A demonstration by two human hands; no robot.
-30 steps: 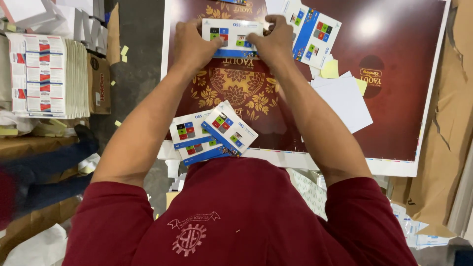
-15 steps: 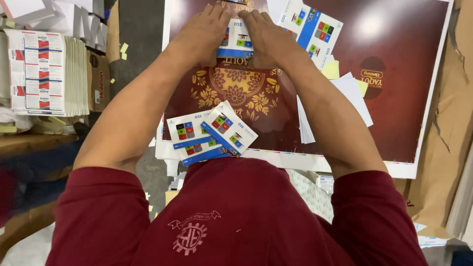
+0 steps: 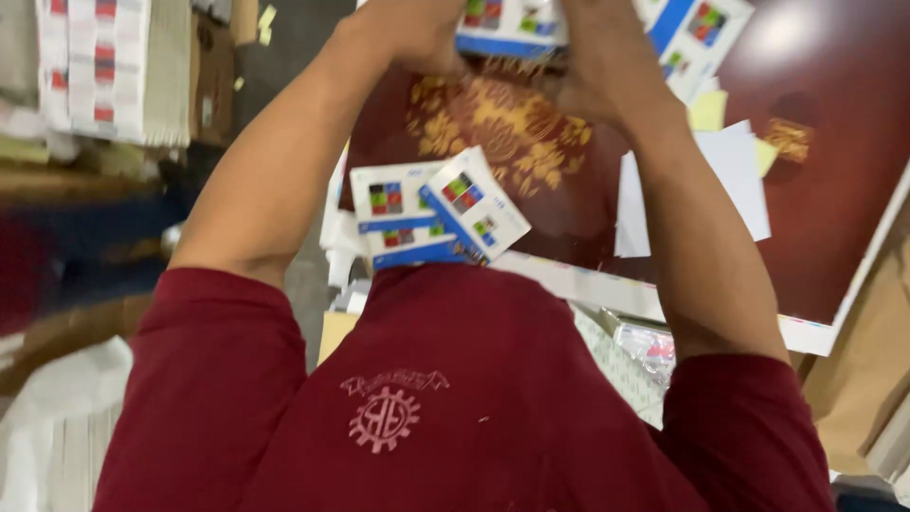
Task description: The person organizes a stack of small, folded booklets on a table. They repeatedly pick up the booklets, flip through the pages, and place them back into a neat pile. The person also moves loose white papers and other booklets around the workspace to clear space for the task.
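Observation:
Both hands are raised at the top edge of the head view. My left hand (image 3: 412,33) and my right hand (image 3: 602,57) together grip a small white carton with a blue stripe and coloured squares (image 3: 507,24). Its upper part is cut off by the frame. It hangs over a dark red board with a gold floral pattern (image 3: 834,190). Close to my chest, a few more of the same cartons (image 3: 431,209) lie on the board's near edge.
More cartons (image 3: 697,38) lie at the board's top right, beside white sheets (image 3: 730,180) and yellow paper slips (image 3: 706,109). A stack of flat printed cartons (image 3: 104,66) stands at the far left. Brown cardboard (image 3: 872,379) lies to the right.
My hands closed in together on the carton and lifted it toward the top of the view. The camera has dipped and moved closer, so the board looks larger.

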